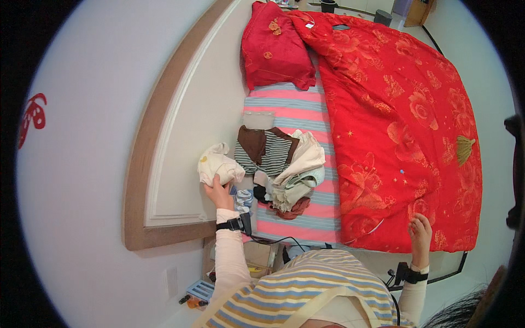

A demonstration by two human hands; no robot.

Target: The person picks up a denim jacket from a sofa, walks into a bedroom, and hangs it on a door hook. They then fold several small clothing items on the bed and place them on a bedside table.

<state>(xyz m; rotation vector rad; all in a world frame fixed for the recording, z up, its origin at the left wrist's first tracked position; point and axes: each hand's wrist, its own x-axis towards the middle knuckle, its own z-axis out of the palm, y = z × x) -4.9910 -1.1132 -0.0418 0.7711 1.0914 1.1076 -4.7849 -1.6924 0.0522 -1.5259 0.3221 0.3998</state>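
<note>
My left hand is closed on a bunched white garment with a small yellow mark, held near the headboard. Just right of it on the striped sheet lies a pile: a striped garment with brown trim, a cream cloth, a pale green garment and a reddish-brown cloth. Small black and blue-white cloth items lie below the striped garment. My right hand is over the near edge of the red quilt, fingers partly curled, holding nothing visible.
A red pillow lies at the bed's far end. The padded headboard borders the left side. A fan-shaped, straw-coloured thing lies on the quilt. Near my left forearm are a bedside unit and a blue box. A black cable trails from the left wrist strap.
</note>
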